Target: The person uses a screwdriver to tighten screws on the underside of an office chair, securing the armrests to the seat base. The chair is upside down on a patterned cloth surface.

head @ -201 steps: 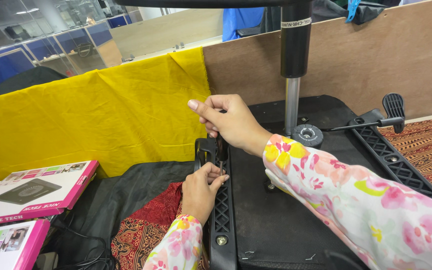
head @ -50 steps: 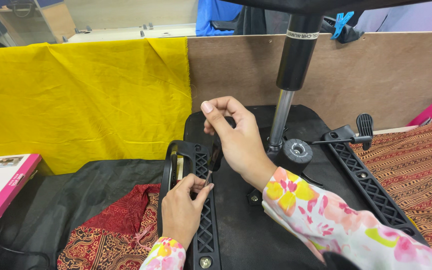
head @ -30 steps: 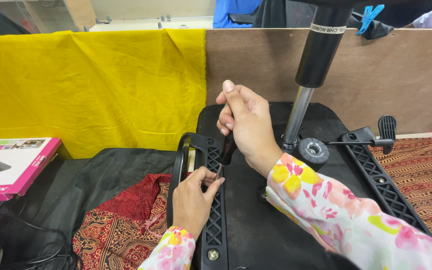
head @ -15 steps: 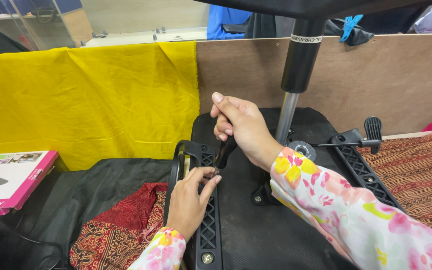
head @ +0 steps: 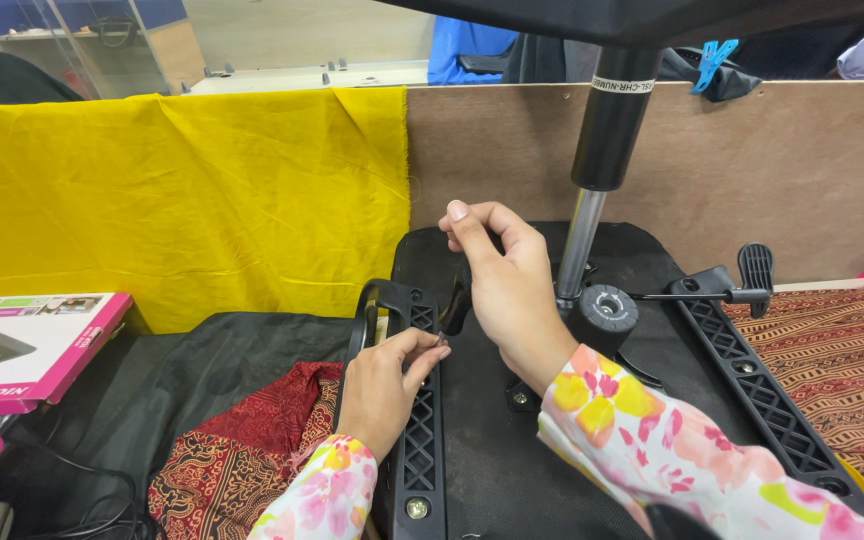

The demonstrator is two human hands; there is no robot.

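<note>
- A black tool handle [head: 455, 305] is gripped by the right hand [head: 507, 285], fingers clamped around it, just above the left armrest bracket [head: 417, 400].
- The bracket's top end is pinched by the left hand [head: 384, 385], fingertips closed together.
- The upturned chair seat [head: 512, 470] is seen lying flat, its gas cylinder [head: 607, 140] standing upright beside the right hand.

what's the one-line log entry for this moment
left hand: pinching black plastic armrest bracket | right hand: gripping dark tool handle | upturned black chair seat base
</note>
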